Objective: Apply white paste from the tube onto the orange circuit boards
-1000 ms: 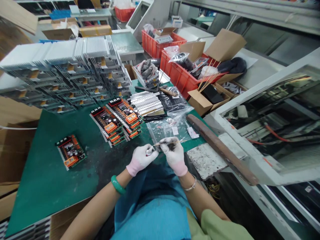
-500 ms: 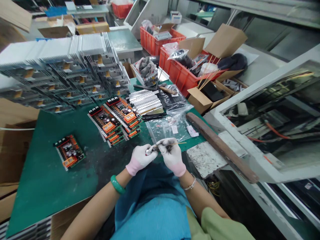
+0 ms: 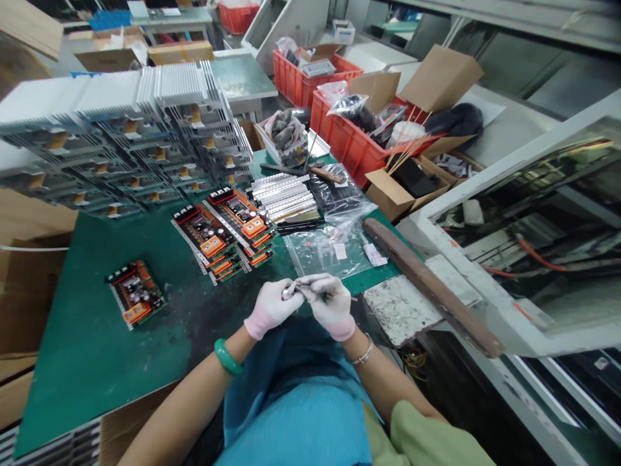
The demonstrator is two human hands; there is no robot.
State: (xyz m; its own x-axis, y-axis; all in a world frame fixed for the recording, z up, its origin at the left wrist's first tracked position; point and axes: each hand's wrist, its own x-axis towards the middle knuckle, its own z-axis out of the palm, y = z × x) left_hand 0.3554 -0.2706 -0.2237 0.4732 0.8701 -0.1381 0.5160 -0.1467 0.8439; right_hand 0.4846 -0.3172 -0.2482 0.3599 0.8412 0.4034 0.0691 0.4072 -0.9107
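Both of my hands wear pale gloves and meet at the near edge of the green mat [image 3: 97, 336]. My left hand [image 3: 270, 305] is closed round a small shiny metal part [image 3: 288, 290]. My right hand [image 3: 328, 303] pinches a thin wooden stick [image 3: 339, 296], with its tip at the metal part. The stick's far end pokes out past my right knuckles. Just beyond my hands lies a clear plastic bag [image 3: 325, 249].
Circuit boards [image 3: 226, 233] lie in a row mid-mat, with one separate board [image 3: 136, 294] to the left. Stacked finned heat sinks [image 3: 121, 139] fill the far left. Red crates [image 3: 349, 145], cardboard boxes, a rusty bar [image 3: 427, 285] and a white machine frame stand to the right.
My right hand has rolled over and drawn slightly nearer, so the stick now points lower and less of it shows. The left hand holds its part in place.
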